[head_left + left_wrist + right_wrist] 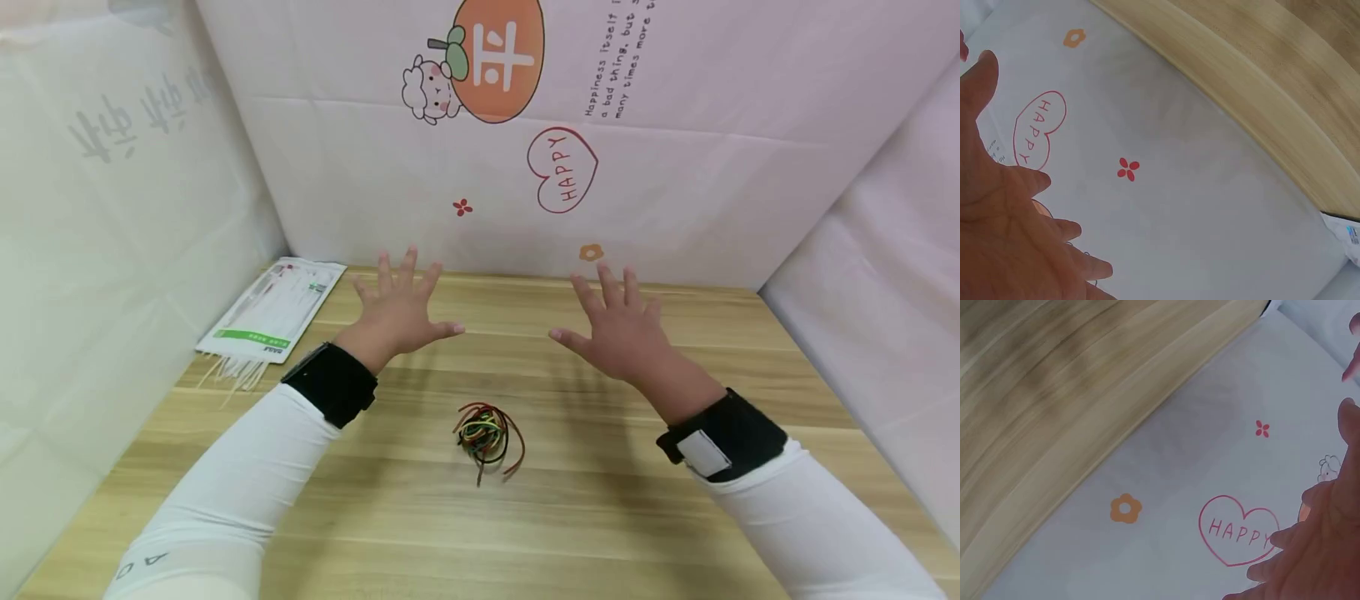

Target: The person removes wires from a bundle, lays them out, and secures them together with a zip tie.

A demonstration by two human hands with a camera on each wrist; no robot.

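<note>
1. We see the left hand (397, 312) held above the wooden table (600, 517), palm down, fingers straight and fanned wide, grasping nothing.
2. The right hand (618, 329) mirrors it across a gap, also flat, spread and released, with its thumb pointing inward.
3. Both forearms wear smooth white sleeves (240, 475) ending in black wrist straps (333, 383); the right strap carries a pale rectangular patch.
4. A small tangle of thin rubber bands (487, 437) in red, yellow, green and dark tones lies on the table nearer to us than the hands, roughly between the two wrists, touched by neither.
5. The tabletop is light wood with long streaky grain.
6. A flat, glossy packet (273, 310) with a green stripe lies at the far left corner, pale strips poking from its near end.
7. Behind stands a creased white backdrop (712, 183) printed with a red "HAPPY" heart (562, 171), small flowers and an orange fruit with a sheep.
</note>
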